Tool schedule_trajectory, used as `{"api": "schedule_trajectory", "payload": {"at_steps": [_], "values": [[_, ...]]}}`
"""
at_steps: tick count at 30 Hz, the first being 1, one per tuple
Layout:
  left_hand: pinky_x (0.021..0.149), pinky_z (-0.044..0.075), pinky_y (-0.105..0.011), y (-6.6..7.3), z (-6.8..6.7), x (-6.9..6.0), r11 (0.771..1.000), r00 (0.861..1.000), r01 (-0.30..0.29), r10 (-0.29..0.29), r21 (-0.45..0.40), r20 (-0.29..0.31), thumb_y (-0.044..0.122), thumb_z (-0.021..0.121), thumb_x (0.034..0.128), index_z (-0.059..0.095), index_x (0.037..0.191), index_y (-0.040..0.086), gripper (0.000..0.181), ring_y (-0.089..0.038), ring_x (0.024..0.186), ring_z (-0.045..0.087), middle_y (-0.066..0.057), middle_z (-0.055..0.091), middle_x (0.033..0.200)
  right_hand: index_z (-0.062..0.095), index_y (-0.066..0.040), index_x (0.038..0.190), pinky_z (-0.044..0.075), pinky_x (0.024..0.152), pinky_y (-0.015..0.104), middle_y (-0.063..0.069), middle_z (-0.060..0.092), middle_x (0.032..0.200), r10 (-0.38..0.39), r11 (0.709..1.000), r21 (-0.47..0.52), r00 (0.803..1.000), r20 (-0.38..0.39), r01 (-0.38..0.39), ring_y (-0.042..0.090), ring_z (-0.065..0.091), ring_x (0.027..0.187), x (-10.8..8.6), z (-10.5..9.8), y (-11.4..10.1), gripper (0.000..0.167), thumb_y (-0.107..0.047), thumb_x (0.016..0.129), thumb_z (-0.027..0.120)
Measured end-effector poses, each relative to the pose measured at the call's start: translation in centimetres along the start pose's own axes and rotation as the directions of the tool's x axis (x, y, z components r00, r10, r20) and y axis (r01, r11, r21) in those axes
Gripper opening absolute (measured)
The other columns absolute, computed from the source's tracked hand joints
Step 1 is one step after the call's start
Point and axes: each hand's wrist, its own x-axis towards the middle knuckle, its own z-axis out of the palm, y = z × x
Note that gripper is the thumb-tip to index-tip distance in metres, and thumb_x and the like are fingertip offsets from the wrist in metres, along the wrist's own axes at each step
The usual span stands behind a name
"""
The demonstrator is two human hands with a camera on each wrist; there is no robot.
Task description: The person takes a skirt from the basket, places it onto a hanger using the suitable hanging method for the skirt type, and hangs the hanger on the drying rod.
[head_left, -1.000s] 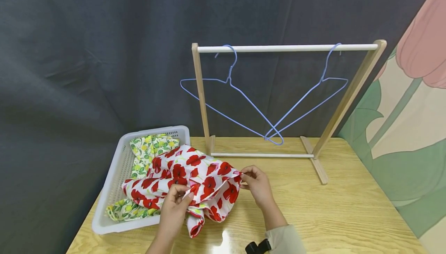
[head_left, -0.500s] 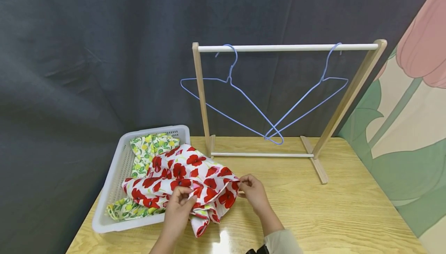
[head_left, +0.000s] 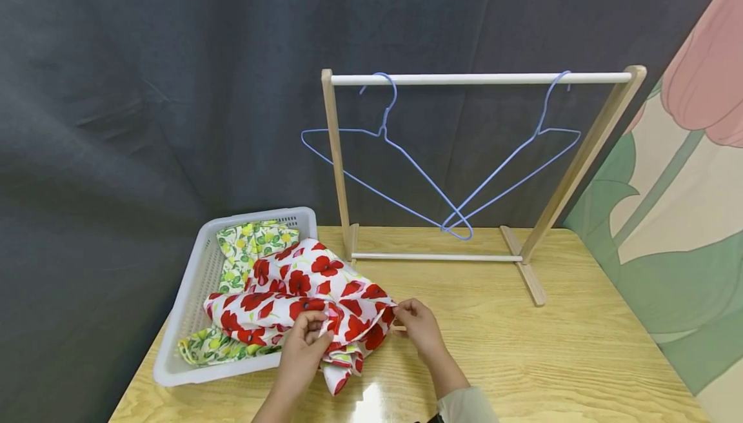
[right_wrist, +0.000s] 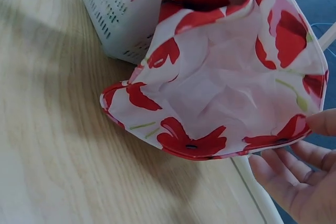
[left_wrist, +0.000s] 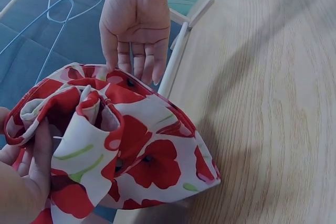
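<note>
Just left of the left hand (head_left: 300, 351) stands the basket (head_left: 197, 374), with yellow-green cloth (head_left: 233, 267) in it, partly covered by the red-flowered cloth (head_left: 298, 281), which spreads over the basket's near right rim into the space between both hands. The left hand, its fingers bent, grips a gathered fold of the red-flowered cloth near the basket, while the right hand (head_left: 422, 327) pinches that cloth's far edge between thumb and fingers, the other fingers loosely extended beneath.
</note>
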Motion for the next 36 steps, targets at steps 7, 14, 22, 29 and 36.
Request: {"api": "schedule_trajectory", "payload": {"at_steps": [7, 14, 22, 29, 36], "values": [[0.058, 0.041, -0.018, -0.4, 0.2, 0.2, 0.996, 1.000, 0.026, -0.025, 0.084, -0.006, -0.005, 0.055, 0.0770, 0.047, 0.105, -0.002, 0.030, -0.010, 0.069, 0.045, -0.012, 0.045, 0.093, 0.047, 0.002, 0.085, 0.050, 0.060, 0.034, 0.011, 0.052, 0.079, 0.038, 0.996, 0.081, 0.999, -0.013, -0.037, 0.017, 0.055, 0.067, 2.1, -0.4, 4.8, 0.022, -0.019, 0.084, 0.054], [0.059, 0.041, -0.018, -0.8, 0.2, 0.3, 0.997, 1.000, 0.010, -0.010, 0.080, 0.001, -0.003, 0.057, 0.0779, 0.046, 0.107, -0.003, 0.031, -0.009, 0.069, 0.043, -0.010, 0.045, 0.093, 0.048, 0.002, 0.089, 0.050, 0.061, 0.034, 0.013, 0.056, 0.079, 0.037, 0.980, 0.190, 0.995, 0.093, -0.054, 0.017, 0.058, 0.067, 2.3, -0.2, 6.3, 0.026, -0.022, 0.084, 0.054], [0.062, 0.040, -0.017, -0.8, 0.3, 0.3, 0.998, 1.000, 0.016, -0.016, 0.066, -0.004, 0.002, 0.060, 0.0775, 0.047, 0.110, -0.002, 0.035, -0.010, 0.073, 0.043, -0.008, 0.045, 0.094, 0.035, 0.008, 0.099, 0.049, 0.066, 0.037, 0.010, 0.055, 0.079, 0.059, 0.943, 0.312, 0.981, 0.186, -0.116, 0.017, 0.057, 0.065, -1.6, 2.0, 0.6, 0.028, -0.008, 0.083, 0.052], [0.056, 0.043, -0.020, -0.3, 0.0, 0.2, 0.996, 0.999, 0.044, -0.043, 0.083, -0.010, 0.016, 0.056, 0.0836, 0.048, 0.112, -0.002, 0.035, -0.009, 0.073, 0.047, -0.007, 0.048, 0.093, 0.030, 0.011, 0.106, 0.051, 0.061, 0.033, 0.010, 0.053, 0.080, 0.051, 0.941, 0.320, 0.983, 0.177, -0.106, 0.019, 0.059, 0.069, -2.3, 2.9, -0.2, 0.034, 0.003, 0.081, 0.050], [0.058, 0.048, -0.025, -0.3, -0.7, 0.4, 0.993, 0.999, 0.002, 0.002, 0.115, -0.035, 0.010, 0.049, 0.0872, 0.049, 0.110, -0.005, 0.027, -0.015, 0.072, 0.052, -0.011, 0.051, 0.091, 0.028, 0.011, 0.108, 0.050, 0.062, 0.035, 0.013, 0.051, 0.086, 0.051, 0.955, 0.279, 0.983, 0.174, -0.099, 0.022, 0.058, 0.074, -2.7, 3.1, -0.2, 0.038, 0.002, 0.080, 0.052]]}}
